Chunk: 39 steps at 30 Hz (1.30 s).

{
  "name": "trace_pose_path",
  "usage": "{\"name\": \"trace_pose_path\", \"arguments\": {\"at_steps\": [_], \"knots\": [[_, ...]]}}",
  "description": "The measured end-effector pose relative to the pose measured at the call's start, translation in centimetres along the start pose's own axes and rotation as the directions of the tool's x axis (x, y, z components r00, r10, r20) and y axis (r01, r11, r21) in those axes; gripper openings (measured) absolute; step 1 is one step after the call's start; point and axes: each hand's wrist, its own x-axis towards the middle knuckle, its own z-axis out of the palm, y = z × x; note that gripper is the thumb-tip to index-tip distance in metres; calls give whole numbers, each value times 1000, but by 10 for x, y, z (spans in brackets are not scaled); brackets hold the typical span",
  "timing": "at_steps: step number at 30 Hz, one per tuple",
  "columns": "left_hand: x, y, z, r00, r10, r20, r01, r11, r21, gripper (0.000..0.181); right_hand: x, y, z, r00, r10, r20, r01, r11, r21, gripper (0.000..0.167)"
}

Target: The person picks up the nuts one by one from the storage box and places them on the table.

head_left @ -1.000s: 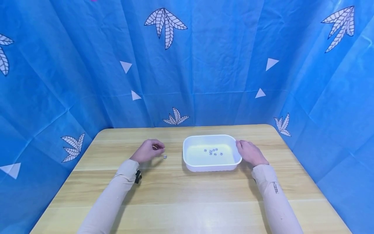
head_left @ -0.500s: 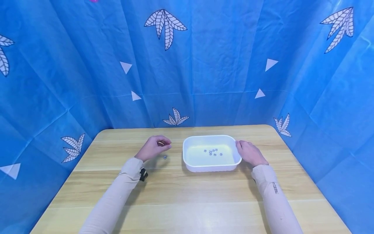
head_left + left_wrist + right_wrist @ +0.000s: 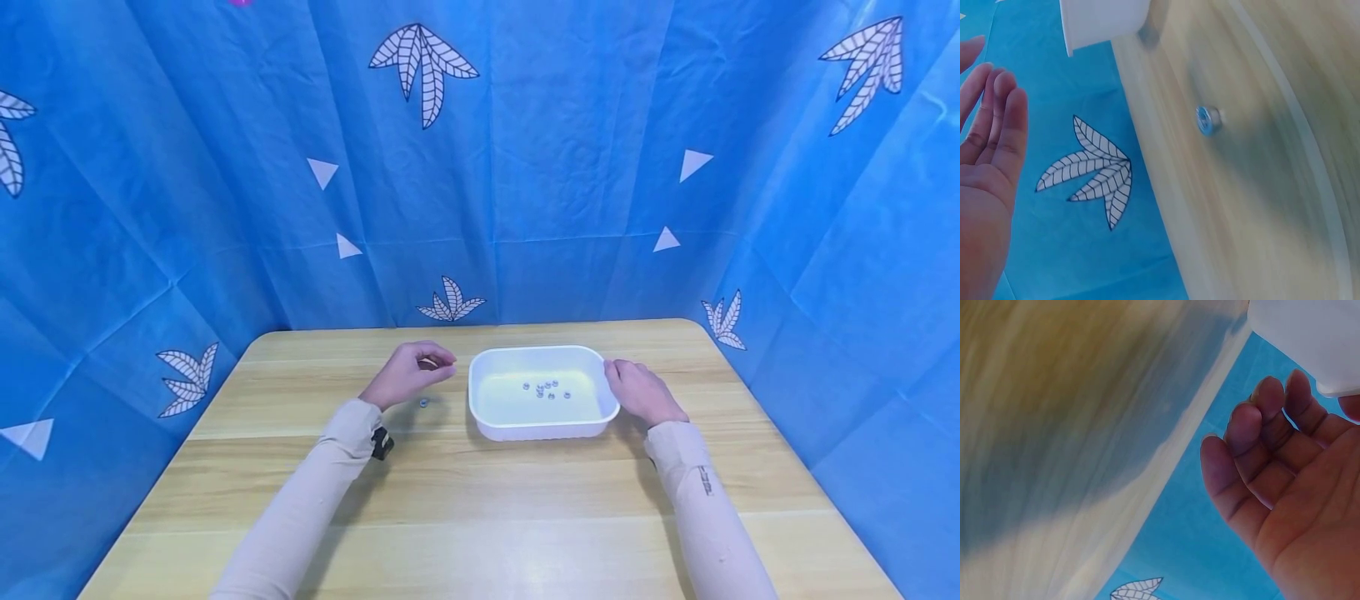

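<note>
In the head view my left hand [image 3: 408, 373] is raised just left of the white plastic tray [image 3: 543, 432], its thumb and index tips close together. Whether they pinch anything is hidden; the left wrist view cuts them off and shows the other fingers [image 3: 1007, 119] fairly straight. Below that hand a small round silver metal piece [image 3: 1208, 120] with a ring-like face lies on the table. My right hand [image 3: 641, 392] holds the tray's right rim. Several loosely curved fingers [image 3: 1244, 428] show beside the tray in the right wrist view. Several similar metal pieces [image 3: 551, 396] lie on the tray floor.
The wooden table [image 3: 487, 517] has rounded far corners. A blue curtain [image 3: 555, 150] with white leaf prints hangs behind it and along both sides. A dark wrist device [image 3: 382, 443] sits at the left cuff.
My left hand has moved right and slightly away from me, from beside the loose metal piece toward the tray's left side. The right hand and the tray have stayed in place.
</note>
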Motion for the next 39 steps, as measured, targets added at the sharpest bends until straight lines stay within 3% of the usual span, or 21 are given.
{"name": "trace_pose_path", "arguments": {"at_steps": [15, 25, 32, 39], "knots": [[18, 17, 22, 998, 49, 42, -46, 996, -71, 26, 0, 1, 0, 1000, 3, -1, -3, 1000, 11, 57], [26, 29, 44, 993, 83, 82, -79, 996, -46, 21, 0, 0, 0, 1000, 12, 3, -12, 1000, 4, 60], [31, 30, 62, 982, 125, 141, -125, 992, -12, 25, 0, 2, 1, 1000, 9, 0, -9, 1000, 2, 61], [34, 33, 75, 977, 112, 180, -114, 993, 4, 27, 1, 1, 2, 1000, 18, 7, -18, 1000, 19, 61]]}}
